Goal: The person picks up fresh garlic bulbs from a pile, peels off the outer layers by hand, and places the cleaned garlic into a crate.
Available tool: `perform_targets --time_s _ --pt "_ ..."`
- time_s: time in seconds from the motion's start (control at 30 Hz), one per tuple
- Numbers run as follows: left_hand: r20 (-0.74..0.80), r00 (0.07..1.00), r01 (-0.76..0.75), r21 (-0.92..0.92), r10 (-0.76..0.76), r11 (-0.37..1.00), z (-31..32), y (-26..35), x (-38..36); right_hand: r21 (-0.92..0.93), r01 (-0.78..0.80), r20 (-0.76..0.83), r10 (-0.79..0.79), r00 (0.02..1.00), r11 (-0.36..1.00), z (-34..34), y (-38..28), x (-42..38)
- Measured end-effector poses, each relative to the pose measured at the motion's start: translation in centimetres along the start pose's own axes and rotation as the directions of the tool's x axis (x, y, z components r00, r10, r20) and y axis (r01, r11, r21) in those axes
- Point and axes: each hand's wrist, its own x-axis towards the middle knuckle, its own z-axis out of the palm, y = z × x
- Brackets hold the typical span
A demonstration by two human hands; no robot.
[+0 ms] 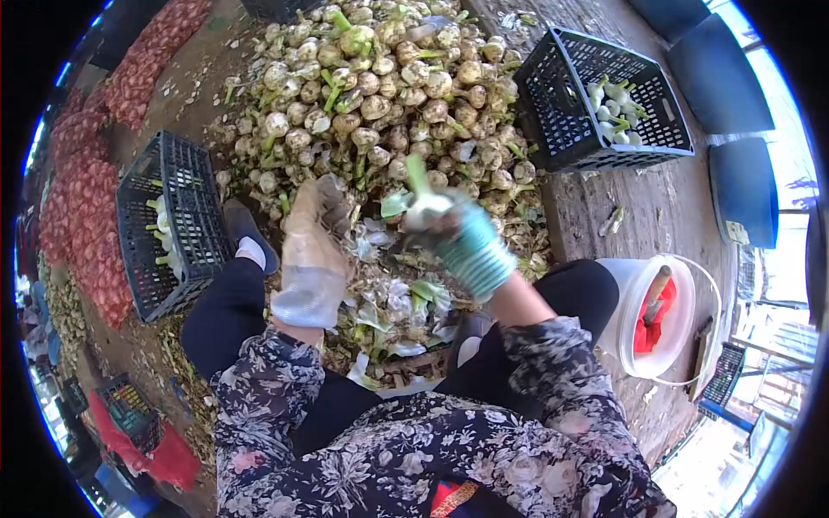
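Note:
My right hand (462, 242), in a teal and white knitted glove, is closed around a garlic bulb (425, 207) with a white skin and a short green stem pointing up; both are blurred by motion. My left hand (318, 229), in a beige and grey work glove with dirt-darkened fingers, hovers at the near edge of the pile. Its fingers reach forward, slightly bent, and I see nothing in them. In front of both hands rises a large pile of garlic bulbs (371, 108), brownish and dirty, some with green stems. Peeled skins and leaves (393, 315) lie between my legs.
A black crate (596, 155) at the right holds several cleaned garlic bulbs (617, 108). Another black crate (199, 211) with white bulbs stands at the left. A white bucket (617, 319) contains a red cloth and a wooden-handled tool (658, 289). Red mesh sacks (86, 224) line the far left.

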Motion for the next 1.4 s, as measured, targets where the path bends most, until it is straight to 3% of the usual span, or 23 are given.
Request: perform_targets --time_s 0.07,0.1,0.17,0.2,0.27,0.37,0.4,0.47,0.57,0.63,0.67,0.7,0.73,0.77,0.83,0.87,1.0,1.07,1.1,1.2,1.3,1.33,1.4 --pt "-0.1 0.981 0.14 -0.247 -0.169 0.959 -0.8 0.6 0.9 -0.051 0.189 -0.065 -0.192 0.979 0.981 -2.6 -4.3 0.7" --pt "-0.036 0.966 0.236 -0.277 -0.255 0.932 -1.5 0.8 1.0 -0.043 0.231 -0.022 -0.232 0.973 0.972 -5.0 -6.8 1.6" --pt "0.001 0.951 0.298 -0.259 -0.308 0.919 -1.9 0.8 0.7 0.101 0.402 -0.213 -0.374 0.902 0.91 -8.0 -11.1 3.9" --pt "0.024 0.942 0.331 -0.25 -0.336 0.91 -1.9 0.8 0.5 0.333 0.423 0.3 -0.52 0.8 0.843 -10.7 -13.1 5.1" --pt "0.097 0.922 0.386 -0.27 -0.374 0.882 -1.6 1.4 0.1 -0.017 0.509 -0.241 -0.498 0.833 0.86 -12.4 -17.1 6.8" --pt "0.091 0.916 0.401 -0.258 -0.391 0.879 -1.6 1.8 0.2 -0.019 0.458 -0.303 -0.442 0.845 0.889 -12.6 -18.0 7.1" --pt "0.039 0.923 0.38 -0.256 -0.383 0.889 -1.2 2.3 -0.2 0.143 0.451 -0.094 -0.442 0.892 0.881 -15.5 -19.9 7.7" --pt "0.074 0.927 0.375 -0.262 -0.369 0.889 -2.1 2.2 0.1 0.175 0.724 -0.082 -0.723 0.686 0.667 -14.3 -23.1 7.9" --pt "0.038 0.941 0.334 -0.257 -0.336 0.907 -2.4 1.9 -0.2 0.057 0.518 0.073 -0.522 0.85 0.853 -16.2 -24.9 9.3" --pt "0.063 0.935 0.354 -0.255 -0.35 0.9 -2.6 1.8 -0.4 -0.216 0.466 0.053 -0.466 0.883 0.858 -10.8 -18.5 10.1" --pt "0.072 0.928 0.371 -0.234 -0.365 0.899 -2.6 1.6 -0.5 -0.396 0.227 -0.116 -0.293 0.949 0.89 -8.6 -15.0 11.0" --pt "0.083 0.923 0.385 -0.214 -0.376 0.898 -2.7 1.3 -0.6 -0.735 0.032 -0.096 -0.151 0.984 0.678 -8.9 -12.7 12.9" --pt "0.096 0.919 0.393 -0.197 -0.382 0.898 -2.6 1.2 -0.6 -0.995 -0.088 -0.065 -0.342 0.937 -0.051 -11.2 -10.7 16.4" --pt "0.128 0.915 0.401 -0.174 -0.383 0.899 -2.4 1.2 -0.6 -0.91 -0.344 -0.252 -0.352 0.901 -0.229 -9.6 -9.4 16.7" --pt "0.149 0.912 0.401 -0.119 -0.382 0.908 -2.5 1.2 -0.7 -0.804 -0.432 -0.271 -0.395 0.878 -0.409 -11.3 -6.8 18.8" --pt "0.16 0.911 0.397 -0.096 -0.379 0.913 -2.4 1.3 -0.8 -0.862 -0.31 -0.028 -0.573 0.819 -0.402 -15.2 -4.4 20.8" --pt "0.139 0.905 0.412 -0.052 -0.402 0.91 -1.7 1.8 -1.0 -0.918 -0.325 -0.144 -0.573 0.807 -0.227 -12.6 -6.3 18.9" --pt "0.203 0.906 0.383 -0.027 -0.37 0.923 -1.5 1.5 -1.2 -0.956 -0.171 -0.263 -0.436 0.861 0.24 -12.2 -7.0 18.8" --pt "0.233 0.901 0.38 -0.022 -0.365 0.925 -1.4 1.3 -1.4 -0.554 0.05 -0.239 -0.216 0.947 0.831 -6.0 -7.6 13.3" --pt "0.399 0.821 0.464 -0.053 -0.407 0.884 -0.8 0.9 -1.9 -0.46 0.424 0.167 -0.393 0.904 0.78 -0.9 -4.2 5.2" --pt "0.659 0.581 0.755 -0.219 -0.477 0.618 0.9 0.2 -2.4 -0.65 0.697 0.401 -0.642 0.653 0.303 0.7 0.3 -1.5" --pt "0.676 0.65 0.654 -0.264 -0.347 0.709 1.8 0.0 -3.2 -0.694 0.704 0.465 -0.654 0.597 0.149 1.1 0.9 -2.5" --pt "0.56 0.747 0.532 -0.18 -0.359 0.827 0.8 -0.7 -3.9 -0.515 0.857 0.669 -0.619 0.412 0.015 0.8 1.8 -2.2"
